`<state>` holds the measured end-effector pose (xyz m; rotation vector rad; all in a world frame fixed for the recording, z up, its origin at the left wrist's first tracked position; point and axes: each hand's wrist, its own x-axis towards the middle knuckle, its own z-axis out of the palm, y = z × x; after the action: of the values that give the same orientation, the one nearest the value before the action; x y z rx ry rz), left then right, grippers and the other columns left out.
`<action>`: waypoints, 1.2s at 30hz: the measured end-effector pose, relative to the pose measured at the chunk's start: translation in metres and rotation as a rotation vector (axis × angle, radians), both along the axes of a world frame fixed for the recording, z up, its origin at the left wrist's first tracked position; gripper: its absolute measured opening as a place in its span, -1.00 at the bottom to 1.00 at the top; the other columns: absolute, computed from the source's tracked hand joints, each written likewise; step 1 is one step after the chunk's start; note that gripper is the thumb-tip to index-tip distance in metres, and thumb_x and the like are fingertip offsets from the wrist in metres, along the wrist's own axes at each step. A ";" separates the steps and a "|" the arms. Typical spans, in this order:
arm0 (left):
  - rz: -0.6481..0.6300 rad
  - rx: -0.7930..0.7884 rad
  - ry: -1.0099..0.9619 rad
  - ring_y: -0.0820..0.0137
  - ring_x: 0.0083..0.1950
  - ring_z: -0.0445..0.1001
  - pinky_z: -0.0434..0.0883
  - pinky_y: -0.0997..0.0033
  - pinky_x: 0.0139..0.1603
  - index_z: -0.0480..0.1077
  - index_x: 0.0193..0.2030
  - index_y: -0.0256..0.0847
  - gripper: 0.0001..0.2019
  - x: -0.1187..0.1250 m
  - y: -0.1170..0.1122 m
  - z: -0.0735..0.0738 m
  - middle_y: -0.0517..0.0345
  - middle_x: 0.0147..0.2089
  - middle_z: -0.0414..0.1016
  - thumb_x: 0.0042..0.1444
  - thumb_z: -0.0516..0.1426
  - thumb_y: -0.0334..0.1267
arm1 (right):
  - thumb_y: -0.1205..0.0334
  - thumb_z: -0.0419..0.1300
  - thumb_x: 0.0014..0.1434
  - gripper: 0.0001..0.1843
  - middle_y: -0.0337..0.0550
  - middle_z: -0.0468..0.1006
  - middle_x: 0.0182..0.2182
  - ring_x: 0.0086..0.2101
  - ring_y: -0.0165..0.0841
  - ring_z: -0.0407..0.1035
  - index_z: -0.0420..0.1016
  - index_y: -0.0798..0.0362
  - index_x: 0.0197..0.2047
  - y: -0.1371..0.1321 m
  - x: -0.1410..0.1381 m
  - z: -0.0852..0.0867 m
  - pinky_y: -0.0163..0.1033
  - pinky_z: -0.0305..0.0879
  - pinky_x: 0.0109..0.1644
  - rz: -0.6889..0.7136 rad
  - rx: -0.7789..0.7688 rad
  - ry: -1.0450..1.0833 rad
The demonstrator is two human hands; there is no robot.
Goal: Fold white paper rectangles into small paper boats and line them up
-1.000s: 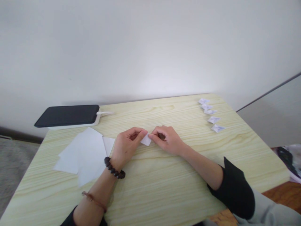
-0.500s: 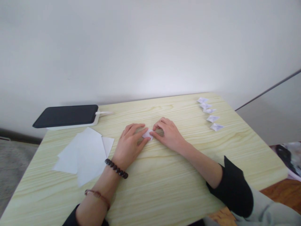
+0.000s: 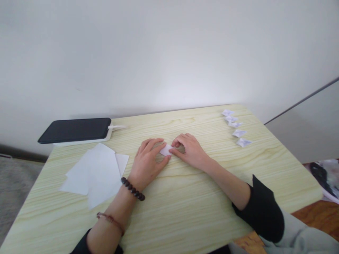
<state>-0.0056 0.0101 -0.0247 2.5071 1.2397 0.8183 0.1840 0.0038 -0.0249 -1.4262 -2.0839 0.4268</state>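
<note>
A small folded piece of white paper (image 3: pixel 166 150) lies on the light wooden table (image 3: pixel 185 211), between my two hands. My left hand (image 3: pixel 148 162) rests flat beside it, fingers stretched out and pressing on its left part. A dark bead bracelet circles that wrist. My right hand (image 3: pixel 189 150) is curled, its fingertips pressing down on the paper's right edge. Most of the paper is hidden under the fingers.
Loose white sheets (image 3: pixel 92 174) lie at the left. A black tablet (image 3: pixel 75 129) on a white base sits at the back left edge. Several small folded paper pieces (image 3: pixel 237 128) line up at the back right. A wall stands behind the table.
A second ago both hands pinched the paper slightly above the table. They have since lowered it and flattened it against the tabletop; in the last half second little moved.
</note>
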 end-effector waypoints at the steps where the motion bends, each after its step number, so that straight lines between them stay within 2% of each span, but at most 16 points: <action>1: 0.006 0.001 -0.010 0.17 0.11 0.32 0.33 0.04 0.14 0.40 -0.01 -0.19 -0.68 0.000 0.000 0.000 0.00 0.06 0.42 0.08 0.19 -0.21 | 0.10 0.22 0.17 -0.81 -0.21 0.49 -0.36 -0.28 -0.34 0.30 0.41 0.07 -0.31 0.000 0.001 0.000 -0.23 0.13 -0.16 0.013 0.005 -0.001; 3: 0.027 0.006 -0.020 0.19 0.07 0.35 0.36 0.06 0.11 0.39 -0.02 -0.21 -0.68 -0.001 0.000 0.000 -0.02 0.03 0.41 0.08 0.19 -0.20 | 0.13 0.20 0.19 -0.83 -0.20 0.48 -0.37 -0.28 -0.34 0.30 0.42 0.06 -0.32 0.000 0.003 0.001 -0.22 0.14 -0.16 0.034 0.013 -0.007; 8: 0.027 0.073 -0.013 0.23 -0.02 0.40 0.41 0.14 0.04 0.46 -0.16 -0.20 -0.80 -0.003 -0.001 0.003 0.04 -0.11 0.47 0.12 0.18 -0.17 | 0.22 0.12 0.24 -0.83 -0.16 0.45 -0.37 -0.32 -0.37 0.31 0.46 0.07 -0.36 -0.002 0.003 0.005 -0.25 0.17 -0.21 0.045 0.048 -0.099; 15: 0.021 0.095 0.161 0.15 0.05 0.37 0.39 0.07 0.07 0.51 -0.19 -0.19 -0.83 -0.001 -0.005 0.010 0.03 0.00 0.49 0.17 0.13 -0.20 | 0.21 0.07 0.27 -0.78 -0.16 0.47 -0.42 -0.35 -0.35 0.33 0.48 0.06 -0.35 -0.007 -0.003 0.015 -0.25 0.14 -0.25 0.009 0.023 -0.300; 19: -0.051 0.086 0.120 0.18 0.07 0.35 0.39 0.08 0.08 0.51 -0.13 -0.17 -0.80 -0.009 0.002 0.006 0.04 0.02 0.49 0.16 0.14 -0.18 | 0.17 0.14 0.23 -0.84 -0.17 0.49 -0.41 -0.35 -0.35 0.33 0.46 0.08 -0.30 -0.005 0.003 0.016 -0.26 0.16 -0.24 0.068 -0.011 -0.237; 24: -0.110 0.082 0.036 0.21 0.03 0.36 0.39 0.11 0.07 0.52 -0.13 -0.15 -0.81 -0.017 0.010 0.000 0.05 -0.03 0.50 0.16 0.15 -0.19 | 0.08 0.19 0.19 -0.78 -0.19 0.48 -0.41 -0.36 -0.38 0.34 0.46 0.08 -0.28 0.000 0.011 0.009 -0.29 0.19 -0.25 0.146 -0.004 -0.113; 30: -0.120 0.083 -0.019 0.24 -0.04 0.40 0.42 0.12 0.01 0.54 -0.18 -0.12 -0.82 -0.015 0.011 0.000 0.05 -0.11 0.53 0.18 0.13 -0.19 | 0.04 0.15 0.21 -0.75 -0.17 0.48 -0.29 -0.32 -0.40 0.36 0.51 0.04 -0.24 0.002 0.013 0.004 -0.30 0.20 -0.23 0.166 0.056 -0.079; 36: -0.104 0.106 -0.008 0.26 -0.06 0.43 0.42 0.16 -0.01 0.52 -0.18 -0.17 -0.79 -0.014 0.010 0.002 0.03 -0.14 0.53 0.23 0.07 -0.21 | 0.04 0.05 0.28 -0.68 -0.16 0.47 -0.31 -0.35 -0.43 0.35 0.52 0.05 -0.27 0.003 0.011 0.004 -0.33 0.20 -0.26 0.161 0.081 -0.087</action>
<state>-0.0193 0.0199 -0.0231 2.6236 1.0792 0.8902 0.1948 0.0068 -0.0210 -1.2560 -2.2685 0.3445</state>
